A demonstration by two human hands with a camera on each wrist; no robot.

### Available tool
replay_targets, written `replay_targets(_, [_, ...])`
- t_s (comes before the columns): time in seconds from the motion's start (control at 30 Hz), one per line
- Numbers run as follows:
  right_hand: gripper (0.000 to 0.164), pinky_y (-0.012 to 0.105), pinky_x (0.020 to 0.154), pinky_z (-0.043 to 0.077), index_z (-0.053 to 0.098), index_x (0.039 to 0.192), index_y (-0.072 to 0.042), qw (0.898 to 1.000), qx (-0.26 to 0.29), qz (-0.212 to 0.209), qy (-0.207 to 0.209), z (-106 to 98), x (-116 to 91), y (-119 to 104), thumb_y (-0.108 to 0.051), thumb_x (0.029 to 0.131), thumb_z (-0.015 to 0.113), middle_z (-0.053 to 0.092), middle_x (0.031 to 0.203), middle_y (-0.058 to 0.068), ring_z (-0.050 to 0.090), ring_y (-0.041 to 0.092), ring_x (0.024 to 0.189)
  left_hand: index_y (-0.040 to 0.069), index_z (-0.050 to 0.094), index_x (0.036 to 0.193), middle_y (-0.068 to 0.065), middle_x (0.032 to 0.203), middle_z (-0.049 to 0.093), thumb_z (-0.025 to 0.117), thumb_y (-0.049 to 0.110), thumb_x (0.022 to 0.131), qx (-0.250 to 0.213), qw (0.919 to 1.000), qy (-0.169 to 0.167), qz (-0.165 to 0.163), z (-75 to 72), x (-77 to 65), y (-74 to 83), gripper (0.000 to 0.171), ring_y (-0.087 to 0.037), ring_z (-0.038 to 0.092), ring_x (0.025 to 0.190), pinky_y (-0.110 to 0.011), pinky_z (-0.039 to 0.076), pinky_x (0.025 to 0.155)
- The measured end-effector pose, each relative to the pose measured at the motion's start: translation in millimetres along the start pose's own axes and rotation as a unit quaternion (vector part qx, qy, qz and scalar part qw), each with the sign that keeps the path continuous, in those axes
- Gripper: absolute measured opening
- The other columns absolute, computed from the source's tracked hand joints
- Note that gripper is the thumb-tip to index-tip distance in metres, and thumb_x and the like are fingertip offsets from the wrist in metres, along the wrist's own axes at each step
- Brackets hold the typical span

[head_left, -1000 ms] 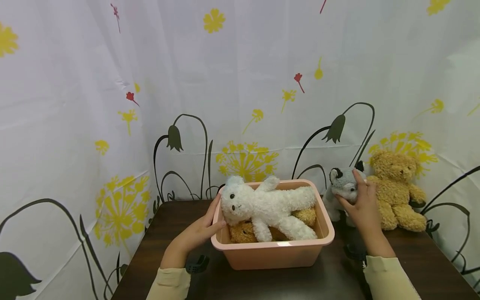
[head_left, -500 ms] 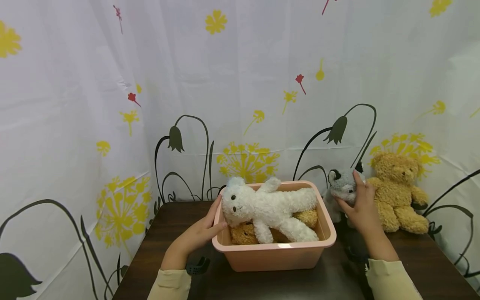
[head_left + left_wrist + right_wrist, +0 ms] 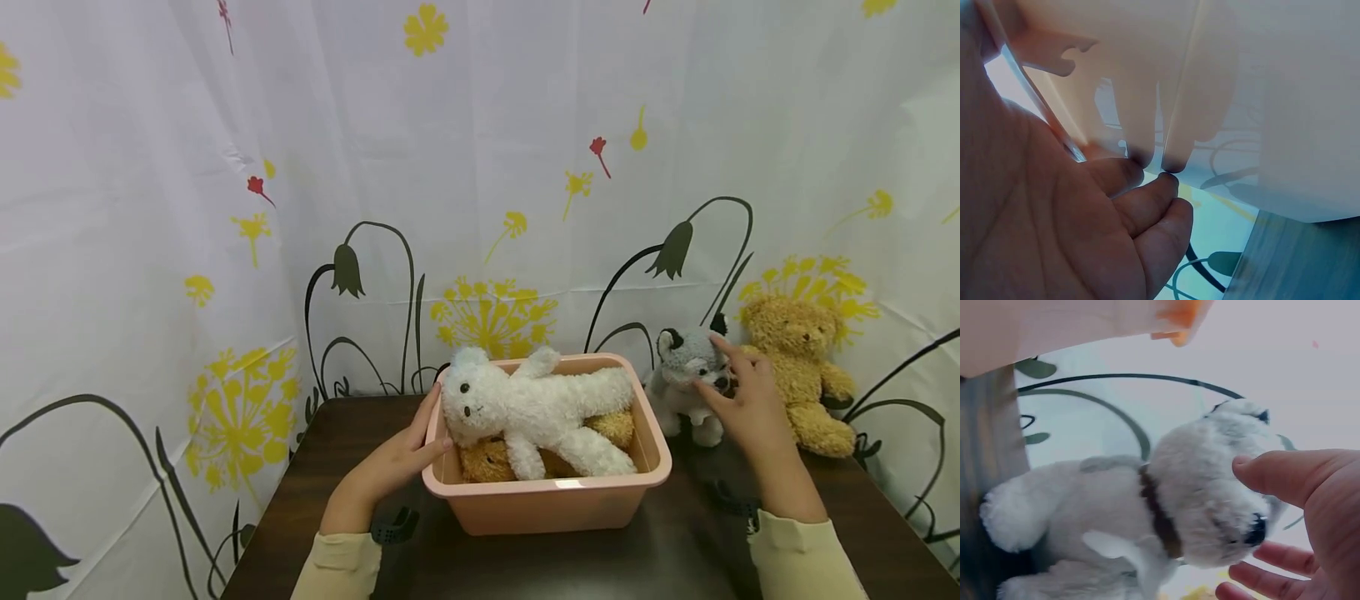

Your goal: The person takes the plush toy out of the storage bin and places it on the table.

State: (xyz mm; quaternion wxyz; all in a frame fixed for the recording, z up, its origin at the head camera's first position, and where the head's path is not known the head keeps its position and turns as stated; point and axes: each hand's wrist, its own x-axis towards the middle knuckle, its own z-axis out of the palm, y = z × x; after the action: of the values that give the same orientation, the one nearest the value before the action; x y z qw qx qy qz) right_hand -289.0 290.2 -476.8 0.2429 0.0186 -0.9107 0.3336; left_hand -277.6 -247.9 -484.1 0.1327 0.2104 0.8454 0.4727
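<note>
My left hand (image 3: 397, 467) holds the left side of a pink plastic tub (image 3: 547, 508), thumb over the rim and fingertips against the outer wall in the left wrist view. Inside lies a white plush bear (image 3: 525, 408) on its side, on top of brown plush (image 3: 487, 461) that is partly hidden. Right of the tub sits a grey and white plush husky (image 3: 686, 358) with a brown collar (image 3: 1161, 515). My right hand (image 3: 750, 408) is spread beside the husky's head, its thumb overlapping the face in the right wrist view and its other fingers apart from the muzzle.
A tan teddy bear (image 3: 798, 367) sits at the right, behind my right hand. Everything stands on a dark wooden table (image 3: 570, 571). A white curtain (image 3: 480, 150) with printed flowers hangs close behind the table's back edge.
My right hand has eased off the husky's head and drawn right and back, uncovering its face. The husky stays seated. My left hand and the tub have kept their place.
</note>
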Motion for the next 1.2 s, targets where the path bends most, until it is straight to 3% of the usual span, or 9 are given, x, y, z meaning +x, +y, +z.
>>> replay_targets(0.1, [0.07, 0.072, 0.088, 0.053, 0.042, 0.168, -0.009, 1.0, 0.019, -0.006, -0.009, -9, 1, -1, -0.021, 0.106, 0.072, 0.046, 0.139, 0.04, 0.057, 0.058, 0.117, 0.037, -0.013, 0.175, -0.016, 0.185, 0.002, 0.057, 0.04, 0.112, 0.001, 1.0, 0.0, -0.001, -0.3, 1.3, -0.3, 0.095, -0.052, 0.03, 0.162, -0.07, 0.039, 0.122])
replay_targets(0.2, [0.061, 0.074, 0.093, 0.052, 0.047, 0.163, -0.003, 0.999, 0.032, -0.019, -0.014, -22, 1, -5, -0.02, 0.108, 0.069, 0.049, 0.14, 0.04, 0.057, 0.06, 0.122, 0.038, -0.014, 0.175, -0.015, 0.185, 0.001, 0.057, 0.042, 0.111, 0.004, 1.0, 0.0, -0.005, -1.0, 2.0, -0.6, 0.095, -0.052, 0.03, 0.162, -0.07, 0.039, 0.122])
replay_targets(0.27, [0.055, 0.07, 0.093, 0.053, 0.053, 0.157, -0.001, 0.999, 0.027, -0.024, -0.004, -29, -1, -10, -0.022, 0.109, 0.068, 0.053, 0.138, 0.036, 0.059, 0.055, 0.121, 0.041, -0.014, 0.174, -0.015, 0.185, 0.001, 0.058, 0.045, 0.111, 0.005, 0.9999, 0.0, -0.009, -1.9, 0.8, -1.2, 0.096, -0.051, 0.029, 0.163, -0.07, 0.038, 0.122])
replay_targets(0.5, [0.026, 0.015, 0.088, 0.041, 0.076, 0.125, -0.007, 0.988, 0.063, -0.003, 0.142, -49, -12, -47, -0.024, 0.106, 0.073, 0.067, 0.12, 0.002, 0.059, 0.008, 0.111, 0.042, -0.014, 0.174, -0.014, 0.185, 0.001, 0.058, 0.045, 0.111, 0.009, 0.9999, 0.006, -0.009, -4.2, -1.0, -2.0, 0.096, -0.052, 0.027, 0.163, -0.072, 0.037, 0.122])
replay_targets(0.6, [0.016, 0.01, 0.091, 0.042, 0.08, 0.114, -0.005, 0.975, 0.115, -0.031, 0.187, -55, -20, -64, -0.014, 0.102, 0.077, 0.067, 0.109, -0.014, 0.058, -0.006, 0.104, 0.043, -0.014, 0.174, -0.013, 0.185, 0.0, 0.058, 0.045, 0.111, 0.005, 1.0, 0.001, -0.007, -3.6, 0.0, -2.1, 0.096, -0.051, 0.026, 0.164, -0.072, 0.037, 0.123])
replay_targets(0.7, [0.012, 0.013, 0.092, 0.046, 0.08, 0.108, 0.0, 0.962, 0.158, -0.057, 0.214, -60, -30, -81, -0.004, 0.097, 0.079, 0.066, 0.104, -0.021, 0.061, -0.004, 0.102, 0.042, -0.014, 0.174, -0.014, 0.185, 0.002, 0.058, 0.049, 0.111, 0.006, 1.0, -0.003, -0.007, -2.3, 1.4, -2.3, 0.096, -0.051, 0.028, 0.163, -0.071, 0.038, 0.123])
replay_targets(0.83, [0.012, 0.016, 0.092, 0.048, 0.077, 0.106, 0.006, 0.951, 0.202, -0.075, 0.223, -65, -35, -109, 0.004, 0.094, 0.079, 0.068, 0.102, -0.016, 0.065, 0.002, 0.099, 0.043, -0.014, 0.174, -0.014, 0.185, 0.003, 0.058, 0.05, 0.11, 0.012, 0.9999, 0.002, -0.009, -1.1, 1.5, -3.5, 0.096, -0.05, 0.028, 0.163, -0.07, 0.037, 0.123])
replay_targets(1.0, [0.011, 0.019, 0.093, 0.045, 0.077, 0.107, 0.002, 0.951, 0.208, -0.1, 0.204, -63, -21, -147, 0.001, 0.096, 0.079, 0.069, 0.105, -0.014, 0.063, 0.003, 0.102, 0.039, -0.014, 0.174, -0.014, 0.185, 0.001, 0.057, 0.044, 0.111, 0.008, 0.9999, 0.002, -0.006, -0.2, 4.0, -1.5, 0.096, -0.05, 0.027, 0.164, -0.07, 0.036, 0.124])
replay_targets(1.2, [0.008, 0.025, 0.098, 0.044, 0.077, 0.104, -0.001, 0.938, 0.212, -0.205, 0.179, -37, 18, -188, -0.001, 0.097, 0.079, 0.072, 0.106, 0.009, 0.06, 0.009, 0.104, 0.034, -0.015, 0.175, -0.017, 0.184, 0.002, 0.058, 0.046, 0.11, 0.009, 0.9999, 0.003, -0.014, -1.2, 2.6, 0.1, 0.099, -0.052, 0.028, 0.163, -0.07, 0.037, 0.123])
